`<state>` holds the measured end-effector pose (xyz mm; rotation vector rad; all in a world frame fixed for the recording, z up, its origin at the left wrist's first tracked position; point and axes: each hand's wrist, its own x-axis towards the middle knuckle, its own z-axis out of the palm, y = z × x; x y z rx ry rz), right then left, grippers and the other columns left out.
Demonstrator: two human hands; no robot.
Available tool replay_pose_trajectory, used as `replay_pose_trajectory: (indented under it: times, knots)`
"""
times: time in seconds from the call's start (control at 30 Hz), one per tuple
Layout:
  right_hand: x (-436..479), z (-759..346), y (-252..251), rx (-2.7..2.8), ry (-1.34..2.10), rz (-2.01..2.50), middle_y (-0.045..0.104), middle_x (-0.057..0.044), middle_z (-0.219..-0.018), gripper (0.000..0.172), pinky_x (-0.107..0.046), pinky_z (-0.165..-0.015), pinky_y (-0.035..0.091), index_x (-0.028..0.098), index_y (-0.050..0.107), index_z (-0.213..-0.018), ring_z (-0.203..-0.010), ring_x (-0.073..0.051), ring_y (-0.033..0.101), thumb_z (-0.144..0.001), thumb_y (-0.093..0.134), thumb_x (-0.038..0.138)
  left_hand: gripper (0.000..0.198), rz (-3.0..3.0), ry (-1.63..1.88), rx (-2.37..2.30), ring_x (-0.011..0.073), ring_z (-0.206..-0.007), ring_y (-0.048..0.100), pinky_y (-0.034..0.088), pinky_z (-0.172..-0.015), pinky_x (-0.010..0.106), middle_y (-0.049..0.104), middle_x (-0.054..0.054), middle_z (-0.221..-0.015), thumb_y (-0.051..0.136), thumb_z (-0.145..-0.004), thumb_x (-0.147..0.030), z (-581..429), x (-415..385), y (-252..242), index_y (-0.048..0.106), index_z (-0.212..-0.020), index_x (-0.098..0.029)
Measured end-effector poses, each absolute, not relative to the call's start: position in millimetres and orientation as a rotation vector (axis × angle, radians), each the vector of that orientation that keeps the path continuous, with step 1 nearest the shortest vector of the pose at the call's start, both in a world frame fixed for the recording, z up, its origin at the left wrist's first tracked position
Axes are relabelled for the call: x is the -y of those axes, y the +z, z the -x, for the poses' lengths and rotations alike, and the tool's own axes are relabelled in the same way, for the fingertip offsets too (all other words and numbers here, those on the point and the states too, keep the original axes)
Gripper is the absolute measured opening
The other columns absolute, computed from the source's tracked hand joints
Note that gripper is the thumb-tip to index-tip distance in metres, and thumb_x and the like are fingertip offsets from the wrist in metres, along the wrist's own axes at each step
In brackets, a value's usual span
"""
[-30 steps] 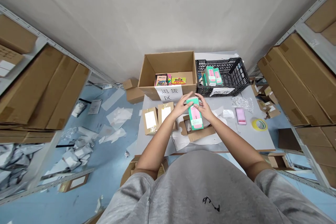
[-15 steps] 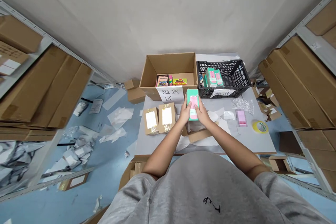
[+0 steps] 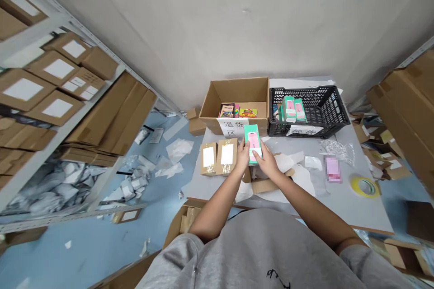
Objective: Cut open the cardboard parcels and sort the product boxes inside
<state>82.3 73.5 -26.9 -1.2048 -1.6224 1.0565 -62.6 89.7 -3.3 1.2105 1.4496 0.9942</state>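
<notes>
L hand (image 3: pixel 242 157) & R hand (image 3: pixel 267 161) both grasp green-pink box (image 3: pixel 253 138), thumbs on its face, in front & L of black crate (image 3: pixel 334 131). 2 lookalike boxes (image 3: pixel 290 108) sit in crate; open carton (image 3: pixel 240 88) w/ sign just L of it; 2 taped parcels (image 3: pixel 226 152) further L; tape roll (image 3: pixel 355 186) front R.

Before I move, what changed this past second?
The held green box moved forward, toward the large carton. The left hand and right hand shifted grip from its far end to its near end. The view swung left. The black crate and taped boxes stayed put.
</notes>
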Motion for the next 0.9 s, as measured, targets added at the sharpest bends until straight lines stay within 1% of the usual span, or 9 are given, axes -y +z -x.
replay_pose_trajectory:
  times: [0.1, 0.2, 0.33, 0.4, 0.5, 0.6, 0.7, 0.8, 0.9]
  knots:
    - [-77.4, -71.0, -22.0, 1.602, 1.007, 1.202, 0.062, -0.016, -0.157, 0.071, -0.065, -0.127, 0.046, 0.033, 0.045, -0.175, -0.147, -0.041, 0.058, -0.108, 0.060, 0.055, 0.074, -1.134, 1.120, -1.570, 0.0321, -0.147, 0.063, 0.052, -0.123, 0.049, 0.063, 0.016, -0.164, 0.045, -0.111, -0.074, 73.0, -91.7, 0.9, 0.054, -0.164, -0.022]
    - [-95.5, -56.5, -11.6, 1.593, 1.000, 1.161, 0.059, -0.016, -0.158, 0.070, -0.063, -0.128, 0.047, 0.034, 0.046, -0.174, -0.148, -0.040, 0.058, -0.109, 0.060, 0.055, 0.078, -1.186, 1.172, -1.612, 0.0327, -0.139, 0.068, 0.055, -0.117, 0.048, 0.068, 0.018, -0.155, 0.047, -0.108, -0.079, 94.4, -104.0, 10.1, 0.055, -0.159, -0.021]
    - [-153.4, -23.2, 2.5, 1.621, 0.972, 1.113, 0.057, -0.016, -0.162, 0.066, -0.061, -0.130, 0.045, 0.032, 0.044, -0.174, -0.152, -0.039, 0.055, -0.113, 0.050, 0.055, 0.071, -1.331, 1.209, -1.622, 0.0324, -0.140, 0.066, 0.052, -0.120, 0.047, 0.069, 0.017, -0.153, 0.047, -0.109, -0.076, 134.8, -153.3, 27.2, 0.055, -0.156, -0.023]
    - [-193.9, 0.5, 6.9, 1.666, 0.913, 1.143, 0.055, -0.017, -0.165, 0.067, -0.062, -0.132, 0.042, 0.028, 0.042, -0.175, -0.154, -0.040, 0.051, -0.113, 0.046, 0.055, 0.066, -1.378, 1.207, -1.635, 0.0329, -0.142, 0.065, 0.049, -0.121, 0.046, 0.068, 0.016, -0.156, 0.047, -0.111, -0.071, 156.8, -191.5, 34.3, 0.054, -0.158, -0.024]
    - [-258.0, 39.4, 6.7, 1.739, 0.845, 1.216, 0.056, -0.019, -0.162, 0.069, -0.065, -0.132, 0.039, 0.026, 0.037, -0.177, -0.152, -0.042, 0.051, -0.114, 0.041, 0.053, 0.062, -1.409, 1.164, -1.659, 0.0346, -0.144, 0.064, 0.048, -0.121, 0.046, 0.067, 0.014, -0.158, 0.044, -0.114, -0.064, 190.1, -254.4, 37.1, 0.053, -0.162, -0.025]
    - [-316.0, 74.6, -4.9, 1.775, 0.798, 1.269, 0.059, -0.020, -0.157, 0.068, -0.067, -0.127, 0.042, 0.024, 0.035, -0.177, -0.146, -0.044, 0.055, -0.114, 0.040, 0.050, 0.060, -1.417, 1.047, -1.714, 0.0381, -0.141, 0.066, 0.048, -0.119, 0.048, 0.072, 0.013, -0.152, 0.045, -0.114, -0.063, 222.9, -312.9, 27.0, 0.058, -0.159, -0.026]
    - [-364.5, 101.5, -27.5, 1.805, 0.776, 1.320, 0.061, -0.022, -0.155, 0.067, -0.068, -0.123, 0.045, 0.021, 0.039, -0.174, -0.142, -0.046, 0.057, -0.113, 0.041, 0.047, 0.055, -1.411, 0.897, -1.765, 0.0408, -0.138, 0.068, 0.049, -0.115, 0.050, 0.074, 0.017, -0.147, 0.045, -0.115, -0.059, 250.4, -363.7, 5.4, 0.063, -0.153, -0.023]
    - [-404.7, 120.0, -55.8, 1.859, 0.803, 1.410, 0.063, -0.025, -0.152, 0.063, -0.068, -0.121, 0.047, 0.015, 0.045, -0.169, -0.138, -0.046, 0.058, -0.112, 0.042, 0.042, 0.050, -1.382, 0.790, -1.773, 0.0399, -0.136, 0.068, 0.049, -0.115, 0.048, 0.076, 0.020, -0.143, 0.045, -0.115, -0.054, 267.7, -408.1, -22.7, 0.068, -0.142, -0.019]
    - [-435.1, 133.6, -84.4, 1.964, 0.827, 1.451, 0.066, -0.026, -0.151, 0.061, -0.064, -0.123, 0.047, 0.010, 0.047, -0.165, -0.135, -0.043, 0.061, -0.111, 0.045, 0.038, 0.050, -1.239, 0.691, -1.803, 0.0393, -0.135, 0.069, 0.050, -0.114, 0.046, 0.075, 0.025, -0.142, 0.055, -0.110, -0.055, 275.5, -443.2, -52.1, 0.068, -0.137, -0.015]
